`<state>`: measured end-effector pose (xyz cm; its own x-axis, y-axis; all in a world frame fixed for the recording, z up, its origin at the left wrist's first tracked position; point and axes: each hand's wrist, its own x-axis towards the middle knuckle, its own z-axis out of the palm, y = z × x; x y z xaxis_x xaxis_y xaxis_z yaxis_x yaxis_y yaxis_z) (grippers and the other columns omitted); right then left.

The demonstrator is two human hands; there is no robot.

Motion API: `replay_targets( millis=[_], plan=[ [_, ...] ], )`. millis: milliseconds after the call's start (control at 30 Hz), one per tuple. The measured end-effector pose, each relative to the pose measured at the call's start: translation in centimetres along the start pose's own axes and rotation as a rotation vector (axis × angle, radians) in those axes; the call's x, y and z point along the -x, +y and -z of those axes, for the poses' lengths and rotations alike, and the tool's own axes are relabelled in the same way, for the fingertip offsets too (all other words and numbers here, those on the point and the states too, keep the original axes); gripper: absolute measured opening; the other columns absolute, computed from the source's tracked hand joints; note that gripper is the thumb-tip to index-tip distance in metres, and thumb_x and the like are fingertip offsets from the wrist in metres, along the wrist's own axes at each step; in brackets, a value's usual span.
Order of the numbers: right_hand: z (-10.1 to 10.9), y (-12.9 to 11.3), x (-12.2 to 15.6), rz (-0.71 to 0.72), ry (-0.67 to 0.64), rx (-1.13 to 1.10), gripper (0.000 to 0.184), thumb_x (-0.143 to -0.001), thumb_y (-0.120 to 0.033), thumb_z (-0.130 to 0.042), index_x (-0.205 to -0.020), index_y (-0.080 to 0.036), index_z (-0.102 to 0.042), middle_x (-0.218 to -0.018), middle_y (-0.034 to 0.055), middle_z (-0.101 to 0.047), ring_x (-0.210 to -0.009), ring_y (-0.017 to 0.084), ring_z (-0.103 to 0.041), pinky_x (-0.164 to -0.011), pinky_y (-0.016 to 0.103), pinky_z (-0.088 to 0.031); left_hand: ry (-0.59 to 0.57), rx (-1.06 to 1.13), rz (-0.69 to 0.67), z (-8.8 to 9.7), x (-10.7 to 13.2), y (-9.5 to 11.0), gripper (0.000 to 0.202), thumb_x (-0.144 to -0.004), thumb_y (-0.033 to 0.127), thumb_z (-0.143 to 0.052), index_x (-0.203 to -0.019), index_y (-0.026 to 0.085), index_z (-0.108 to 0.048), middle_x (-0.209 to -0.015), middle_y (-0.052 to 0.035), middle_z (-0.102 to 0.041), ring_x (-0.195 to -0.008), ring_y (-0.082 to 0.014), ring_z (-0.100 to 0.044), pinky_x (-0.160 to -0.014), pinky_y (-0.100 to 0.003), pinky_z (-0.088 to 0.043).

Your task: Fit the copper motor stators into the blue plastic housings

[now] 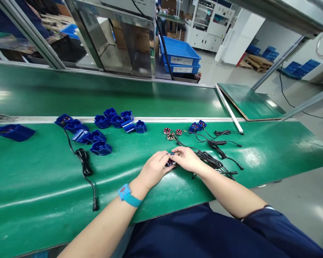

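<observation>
My left hand and my right hand meet over the green table, both holding a small blue housing part between their fingertips; most of it is hidden by the fingers. A blue strap sits on my left wrist. Bundled black wires lie just right of my right hand. Beyond the hands lie three small round coil parts and two small blue assembled units with wires attached.
Several empty blue plastic housings lie at the left-centre of the green mat. A black cable with a plug runs toward the front edge. Another blue housing sits far left. A conveyor belt runs behind; blue crates stand beyond.
</observation>
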<state>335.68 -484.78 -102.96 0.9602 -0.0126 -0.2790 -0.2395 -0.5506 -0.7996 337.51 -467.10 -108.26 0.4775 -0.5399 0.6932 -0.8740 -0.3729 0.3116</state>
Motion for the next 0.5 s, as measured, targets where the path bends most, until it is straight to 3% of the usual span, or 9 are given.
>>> replay_targets(
  millis=[133,233,333,500],
  plan=[
    [-0.6,-0.3,0.2,0.119,0.043,0.105,0.015,-0.074,-0.02,-0.062,-0.083,-0.016,-0.073,-0.071,0.0002,-0.066,-0.065,0.013,-0.055,-0.063,0.024,-0.04,-0.008,0.037,0.049,0.0,0.2,-0.1,0.032,-0.088,0.034,-0.07,-0.109,0.013,-0.057,-0.102,-0.0135,-0.068,-0.096,-0.0248,-0.067,-0.086,-0.04,-0.059],
    [-1.1,-0.2,0.0,0.154,0.123,0.208,0.009,-0.073,-0.018,-0.061,-0.076,-0.016,-0.07,-0.072,0.0012,-0.066,-0.068,0.013,-0.054,-0.065,0.025,-0.039,-0.006,-0.01,0.013,0.0,0.2,0.0,0.031,-0.09,0.035,-0.066,-0.11,0.012,-0.058,-0.104,-0.0154,-0.068,-0.098,-0.0261,-0.067,-0.087,-0.041,-0.06],
    [-1.4,0.0,-0.2,0.115,0.164,0.231,0.006,-0.073,-0.017,-0.061,-0.07,-0.016,-0.065,-0.068,0.0001,-0.063,-0.066,0.013,-0.052,-0.063,0.024,-0.038,-0.015,-0.066,-0.032,0.1,0.2,0.1,0.033,-0.091,0.034,-0.064,-0.112,0.01,-0.059,-0.107,-0.0172,-0.068,-0.098,-0.0269,-0.068,-0.087,-0.041,-0.061],
    [-1.0,0.2,-0.7,0.014,0.087,0.085,0.003,-0.07,-0.018,-0.064,-0.068,-0.017,-0.062,-0.061,-0.0036,-0.059,-0.06,0.011,-0.051,-0.057,0.022,-0.035,0.016,-0.134,-0.118,0.0,0.2,0.2,0.039,-0.086,0.03,-0.072,-0.116,0.008,-0.06,-0.108,-0.0197,-0.068,-0.098,-0.0283,-0.069,-0.089,-0.042,-0.061]
  ],
)
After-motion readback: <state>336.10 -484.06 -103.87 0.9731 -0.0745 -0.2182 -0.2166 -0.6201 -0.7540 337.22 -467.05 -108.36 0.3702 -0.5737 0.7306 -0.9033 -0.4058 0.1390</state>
